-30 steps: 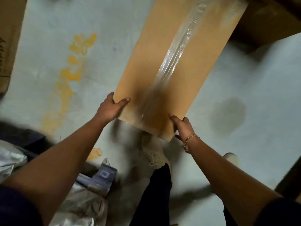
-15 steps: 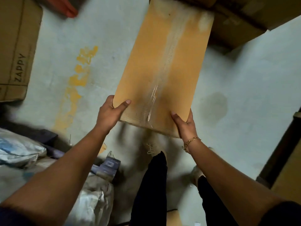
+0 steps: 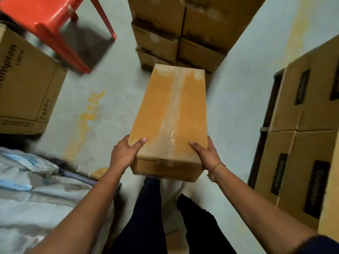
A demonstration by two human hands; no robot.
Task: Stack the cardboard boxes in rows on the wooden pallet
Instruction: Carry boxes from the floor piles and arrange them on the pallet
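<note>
A long taped cardboard box (image 3: 170, 114) hangs in the air in front of me, its far end pointing at a stack of cardboard boxes (image 3: 176, 32) ahead. My left hand (image 3: 125, 153) grips its near left corner, thumb on top. My right hand (image 3: 206, 154), with a gold bracelet at the wrist, grips the near right corner the same way. More stacked boxes (image 3: 304, 140) stand at the right on a dark wooden frame (image 3: 264, 129). No pallet is plainly visible under the stack ahead.
A red plastic chair (image 3: 55, 24) stands at the far left. A large printed carton (image 3: 25, 88) sits on the left. Pale plastic sacks (image 3: 36, 189) lie at the lower left. My legs in dark trousers (image 3: 146, 217) are below the box, on a grey floor (image 3: 102, 99).
The view has swung up and forward: the box stack ahead, the red chair and the boxes at the right came into view. The carried box turned straighter and both hands kept their grip.
</note>
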